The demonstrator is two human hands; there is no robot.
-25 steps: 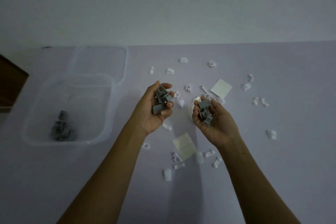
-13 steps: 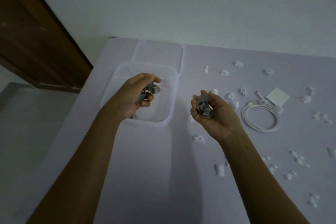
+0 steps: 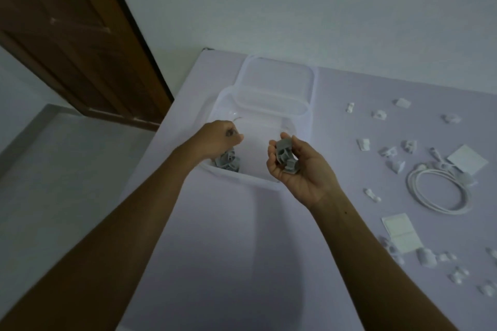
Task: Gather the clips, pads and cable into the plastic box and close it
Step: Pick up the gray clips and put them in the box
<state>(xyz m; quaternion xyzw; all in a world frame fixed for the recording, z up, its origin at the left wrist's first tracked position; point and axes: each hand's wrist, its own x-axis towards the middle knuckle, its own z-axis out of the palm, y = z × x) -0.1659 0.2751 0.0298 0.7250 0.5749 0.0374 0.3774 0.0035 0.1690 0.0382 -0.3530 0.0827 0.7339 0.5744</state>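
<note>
The clear plastic box (image 3: pixel 302 126) stands open on the lilac table, its lid (image 3: pixel 279 80) lying behind it. My left hand (image 3: pixel 219 140) hangs palm down over the box's near left corner, fingers curled round grey clips (image 3: pixel 228 161) that show just beneath it. My right hand (image 3: pixel 298 172) is palm up at the box's near right corner, cupping more grey clips (image 3: pixel 284 154). To the right lie a coiled white cable (image 3: pixel 441 192), two pale pads (image 3: pixel 468 161) (image 3: pixel 400 231) and several white clips (image 3: pixel 379 114).
The table's left edge (image 3: pixel 172 115) runs close beside the box, with grey floor (image 3: pixel 67 169) below it. A brown wooden door (image 3: pixel 67 35) stands at the far left. More white clips (image 3: pixel 426 256) are scattered along the near right of the table.
My view has swung left toward the box. My left hand has turned palm down and sunk into the box's near corner. My right hand has carried its clips up to the box's rim.
</note>
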